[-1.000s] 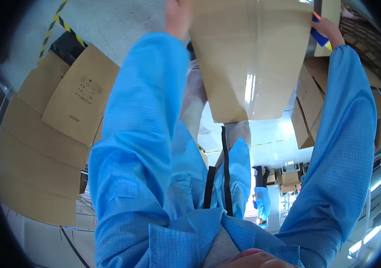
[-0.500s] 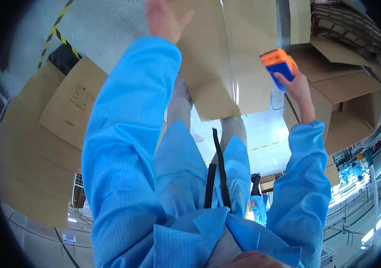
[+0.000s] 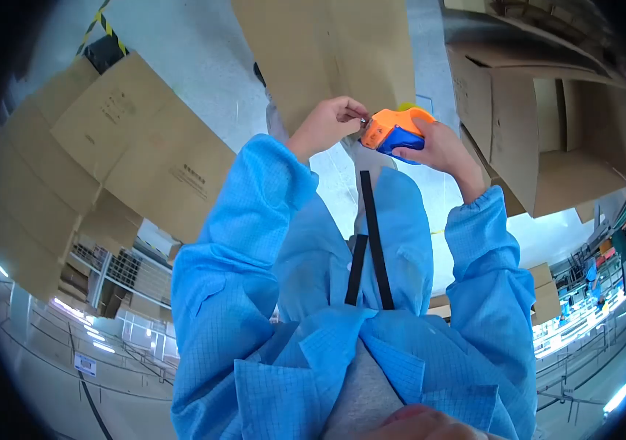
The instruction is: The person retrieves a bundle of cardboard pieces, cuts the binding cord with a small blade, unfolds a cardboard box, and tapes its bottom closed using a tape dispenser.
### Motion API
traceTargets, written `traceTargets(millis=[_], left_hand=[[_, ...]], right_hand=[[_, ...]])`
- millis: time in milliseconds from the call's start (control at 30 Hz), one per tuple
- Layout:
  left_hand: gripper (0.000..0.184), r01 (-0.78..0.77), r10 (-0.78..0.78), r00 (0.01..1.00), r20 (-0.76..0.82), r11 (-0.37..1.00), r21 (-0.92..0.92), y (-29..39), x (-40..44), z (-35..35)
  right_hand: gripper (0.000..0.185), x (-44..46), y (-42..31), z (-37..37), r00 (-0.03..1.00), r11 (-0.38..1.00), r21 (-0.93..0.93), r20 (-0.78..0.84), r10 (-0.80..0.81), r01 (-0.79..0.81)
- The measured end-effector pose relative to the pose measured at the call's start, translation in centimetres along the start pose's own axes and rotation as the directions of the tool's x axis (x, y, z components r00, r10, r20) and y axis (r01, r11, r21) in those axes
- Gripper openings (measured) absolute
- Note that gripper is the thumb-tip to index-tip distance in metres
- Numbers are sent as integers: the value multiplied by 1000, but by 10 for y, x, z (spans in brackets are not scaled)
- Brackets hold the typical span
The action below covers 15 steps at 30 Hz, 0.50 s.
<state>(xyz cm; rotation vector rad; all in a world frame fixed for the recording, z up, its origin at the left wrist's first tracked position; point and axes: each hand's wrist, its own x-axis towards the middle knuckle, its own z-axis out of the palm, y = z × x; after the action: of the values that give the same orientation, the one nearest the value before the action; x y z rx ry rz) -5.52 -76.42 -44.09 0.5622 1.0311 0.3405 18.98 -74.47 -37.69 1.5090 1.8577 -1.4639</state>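
My right hand [image 3: 436, 149] grips an orange and blue tape dispenser [image 3: 398, 134] above the floor, in front of my legs. The fingers of my left hand [image 3: 332, 126] are pinched together at the dispenser's front edge; what they hold there is too small to make out. Just beyond both hands lies a large brown cardboard box [image 3: 335, 55], its flat side facing up with a seam along the middle.
Large flat-sided cartons [image 3: 133, 143] stand to the left. On the right is an open cardboard box [image 3: 580, 147]. Black-and-yellow floor tape [image 3: 111, 31] and a dark object [image 3: 104, 53] are at the far left. Wire racking [image 3: 126, 271] stands behind the left cartons.
My left hand has come back from over the box, its fingers closing at the dispenser. My right hand has brought the tape dispenser inward to the left. The view has shifted.
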Motion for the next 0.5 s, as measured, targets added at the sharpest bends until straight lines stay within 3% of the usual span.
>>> traceTargets(millis=[100,167,200,300,433,500], left_hand=[[13,8,-5,995,-101,999,32,-39,-24,28],[6,28,-41,964,-262,998,-54,-65,-40,50],[6,38,-52,964,-261,997,-60,-77,-47,58],[3,-44,19,899,-437,998,-47,-112,-65,72],[9,-83,35,831,-555,995,-61,-145,-95,54],[12,-102,85,732,-676,995,14,-175,-118,16]], right_hand=[[58,-26,7,21,998,999,32,66,14,-16],[57,-42,13,42,999,999,-20,40,-36,37],[57,-47,14,51,998,999,-16,50,-32,32],[59,-52,16,70,994,984,-155,77,-76,87],[58,-49,42,86,995,955,-283,60,-78,92],[58,-50,60,68,997,946,-325,72,8,16]])
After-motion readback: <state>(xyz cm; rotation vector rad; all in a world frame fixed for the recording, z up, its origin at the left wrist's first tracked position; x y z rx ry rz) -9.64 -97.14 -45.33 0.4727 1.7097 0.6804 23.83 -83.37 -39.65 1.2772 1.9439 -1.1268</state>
